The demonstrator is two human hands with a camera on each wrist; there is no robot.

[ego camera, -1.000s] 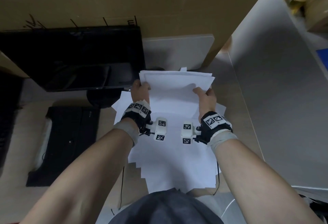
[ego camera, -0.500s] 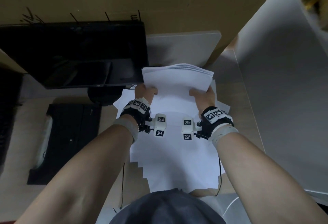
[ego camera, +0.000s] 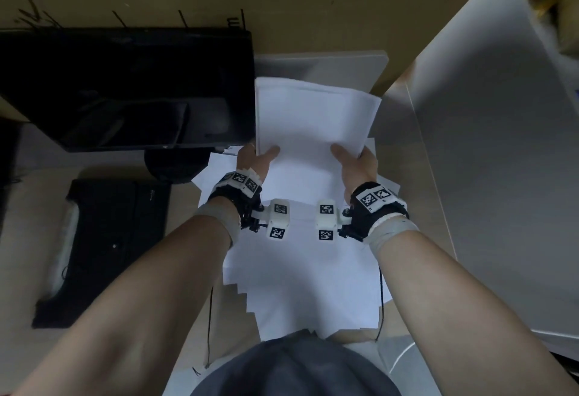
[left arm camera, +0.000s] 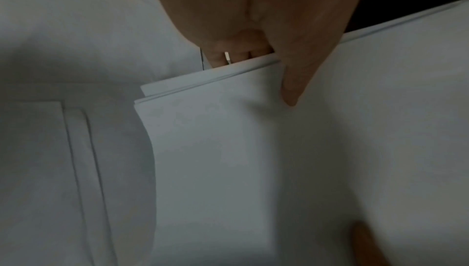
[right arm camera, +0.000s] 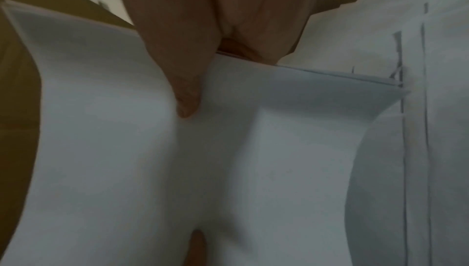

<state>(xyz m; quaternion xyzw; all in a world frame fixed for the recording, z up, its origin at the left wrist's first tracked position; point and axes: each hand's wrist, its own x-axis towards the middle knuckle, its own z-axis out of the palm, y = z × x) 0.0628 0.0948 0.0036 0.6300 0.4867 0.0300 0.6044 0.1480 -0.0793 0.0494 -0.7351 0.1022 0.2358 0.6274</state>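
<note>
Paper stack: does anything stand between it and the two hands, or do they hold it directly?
Nothing visible does. The left hand and the right hand both grip the paper stack directly at its near edge, thumbs on top and fingers underneath. Loose sheets lie below it.

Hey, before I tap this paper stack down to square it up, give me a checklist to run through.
1. Left hand grips the stack of white paper sheets: ok, thumb on top, fingers beneath.
2. Right hand grips it too: ok.
3. Sheet edges flush: not ok, layers stepped at a corner by the left hand.
4. Landing spot bare: not ok, loose white sheets lie fanned on the beige desk below.
5. Gap to the black monitor: cannot tell.
</note>
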